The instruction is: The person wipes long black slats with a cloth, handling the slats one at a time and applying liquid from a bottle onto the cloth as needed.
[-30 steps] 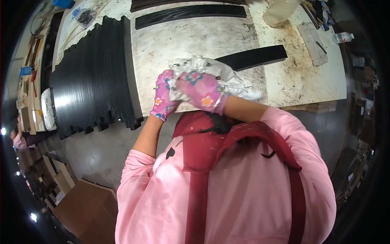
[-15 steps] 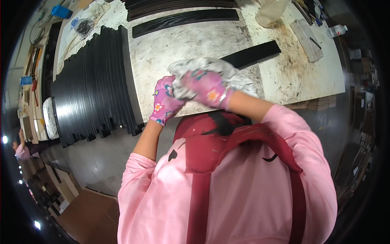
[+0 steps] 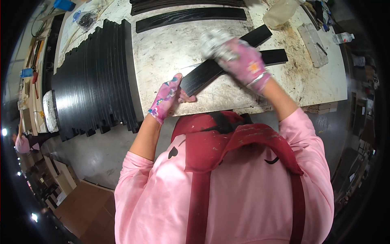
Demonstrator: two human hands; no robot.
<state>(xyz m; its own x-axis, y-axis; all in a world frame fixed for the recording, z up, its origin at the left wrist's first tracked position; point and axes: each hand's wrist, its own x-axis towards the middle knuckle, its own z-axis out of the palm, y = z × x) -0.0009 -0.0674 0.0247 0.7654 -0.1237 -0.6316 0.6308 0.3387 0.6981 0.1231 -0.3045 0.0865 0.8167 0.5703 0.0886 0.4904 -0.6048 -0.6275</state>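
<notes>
My left hand (image 3: 165, 97), in a pink flowered glove, grips the near left end of a black board (image 3: 200, 78) between thumb and fingers. That board slants away to the right above the worktable. My right hand (image 3: 245, 65), gloved alike and blurred, holds a crumpled white rag (image 3: 215, 43) over the board's middle, hiding part of it. Beneath, a second black board (image 3: 275, 57) shows its right end on the tabletop. Beyond them, another black board (image 3: 191, 19) lies crosswise.
A long row of black boards (image 3: 93, 77) is packed together on the left. The worktable (image 3: 162, 53) is pale and stained. Toward the right are a cloudy plastic container (image 3: 279, 14), a greyish block (image 3: 313, 44) and a clear bottle (image 3: 343, 38). Another person (image 3: 25, 142) is at far left.
My right hand and the rag have moved up and away from my left hand, uncovering the slanted board. My left hand now visibly holds that board's near end.
</notes>
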